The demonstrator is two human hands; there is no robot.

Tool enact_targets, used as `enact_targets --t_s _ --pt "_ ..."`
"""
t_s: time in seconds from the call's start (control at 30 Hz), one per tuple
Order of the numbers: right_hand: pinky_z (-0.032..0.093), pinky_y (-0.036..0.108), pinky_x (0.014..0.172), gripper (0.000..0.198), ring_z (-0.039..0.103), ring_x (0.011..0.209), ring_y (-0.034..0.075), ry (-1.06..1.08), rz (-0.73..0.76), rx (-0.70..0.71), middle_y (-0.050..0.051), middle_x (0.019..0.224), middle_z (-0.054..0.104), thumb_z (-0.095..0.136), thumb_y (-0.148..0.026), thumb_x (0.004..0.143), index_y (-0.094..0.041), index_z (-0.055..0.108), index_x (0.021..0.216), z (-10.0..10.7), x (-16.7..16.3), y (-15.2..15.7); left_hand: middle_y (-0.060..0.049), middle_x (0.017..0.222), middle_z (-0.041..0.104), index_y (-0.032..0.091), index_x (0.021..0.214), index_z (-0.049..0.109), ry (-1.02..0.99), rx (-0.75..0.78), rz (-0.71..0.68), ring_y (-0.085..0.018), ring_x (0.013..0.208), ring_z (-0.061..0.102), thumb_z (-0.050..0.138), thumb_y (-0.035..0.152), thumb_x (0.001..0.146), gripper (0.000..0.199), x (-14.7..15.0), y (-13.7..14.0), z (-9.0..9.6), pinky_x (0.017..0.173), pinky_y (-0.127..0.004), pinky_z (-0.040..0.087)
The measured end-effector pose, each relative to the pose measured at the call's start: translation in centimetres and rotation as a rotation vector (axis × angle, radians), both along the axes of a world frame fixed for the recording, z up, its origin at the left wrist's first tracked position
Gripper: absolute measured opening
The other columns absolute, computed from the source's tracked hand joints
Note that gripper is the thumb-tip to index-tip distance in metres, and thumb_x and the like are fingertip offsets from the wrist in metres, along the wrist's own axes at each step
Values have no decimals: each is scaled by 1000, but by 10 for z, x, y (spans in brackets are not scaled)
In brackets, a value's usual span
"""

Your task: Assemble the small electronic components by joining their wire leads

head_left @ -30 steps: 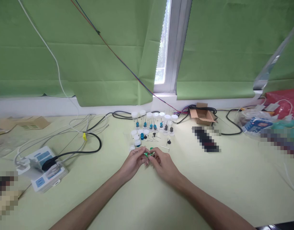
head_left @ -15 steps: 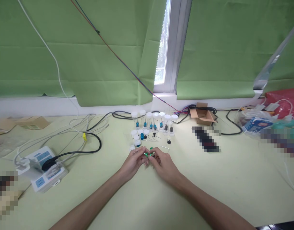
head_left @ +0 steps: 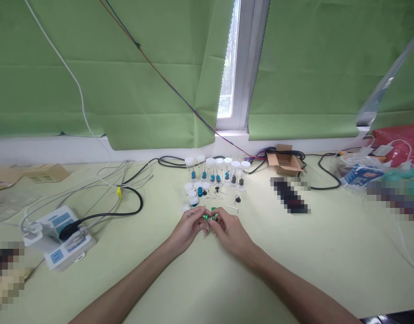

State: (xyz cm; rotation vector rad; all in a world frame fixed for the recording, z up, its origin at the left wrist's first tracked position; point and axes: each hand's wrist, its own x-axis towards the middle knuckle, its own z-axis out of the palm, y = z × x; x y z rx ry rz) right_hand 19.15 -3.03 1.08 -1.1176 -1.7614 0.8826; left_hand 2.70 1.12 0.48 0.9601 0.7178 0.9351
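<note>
Low over the table, my left hand (head_left: 189,225) is closed, its fingertips pinching a small shiny green metal part (head_left: 206,217). A thin metal rod (head_left: 189,213) sticks out to the left past its thumb. My right hand (head_left: 231,227) meets it fingertip to fingertip, closed on a small green and dark piece (head_left: 212,218) that the fingers mostly hide. Whether the two pieces are joined cannot be made out. Just beyond the hands lie blue round parts (head_left: 200,192), a black flanged part (head_left: 238,199) and an L-shaped hex key (head_left: 232,208).
Several clear tubes with white caps (head_left: 210,171) stand in a row behind, holding blue or dark parts. White-capped containers (head_left: 192,193) sit nearer. A power strip (head_left: 68,238) with cables is at left, an open cardboard box (head_left: 285,163) at back right, plastic bags (head_left: 358,168) farther right.
</note>
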Motion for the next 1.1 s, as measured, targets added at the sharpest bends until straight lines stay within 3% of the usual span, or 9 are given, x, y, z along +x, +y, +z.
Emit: enact_targets --t_s 1.1 --pt "40 23 60 15 55 60 14 -2 20 -28 -3 66 60 43 -29 99 -21 55 104 0 1 0 -5 75 62 10 80 68 3 21 -11 -11 57 58 65 34 87 25 -3 1 -3 51 -22 48"
